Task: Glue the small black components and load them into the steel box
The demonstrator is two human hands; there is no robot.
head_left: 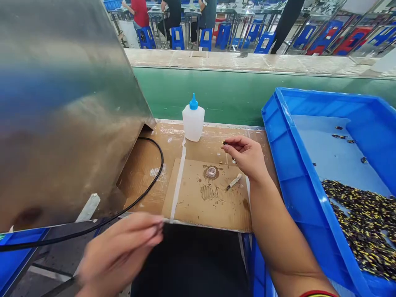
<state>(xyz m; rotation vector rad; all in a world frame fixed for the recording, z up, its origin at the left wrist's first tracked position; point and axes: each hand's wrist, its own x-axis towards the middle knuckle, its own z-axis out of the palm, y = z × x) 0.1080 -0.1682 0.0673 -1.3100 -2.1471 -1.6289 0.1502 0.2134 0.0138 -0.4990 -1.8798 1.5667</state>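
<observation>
My right hand hovers over the cardboard-covered bench, fingers pinched on a tiny dark part at its tips. Just below it lie a small white-handled tool and a small round clear cap on a stained patch. My left hand is low at the near edge of the bench, blurred by motion, fingers held together; I cannot make out anything in it. A white squeeze bottle with a blue nozzle stands upright behind the work spot.
A big blue bin at the right holds a heap of small black-and-yellow parts. A large steel housing fills the left, with a black cable looping from under it. Beyond a green belt, people sit at tables on blue stools.
</observation>
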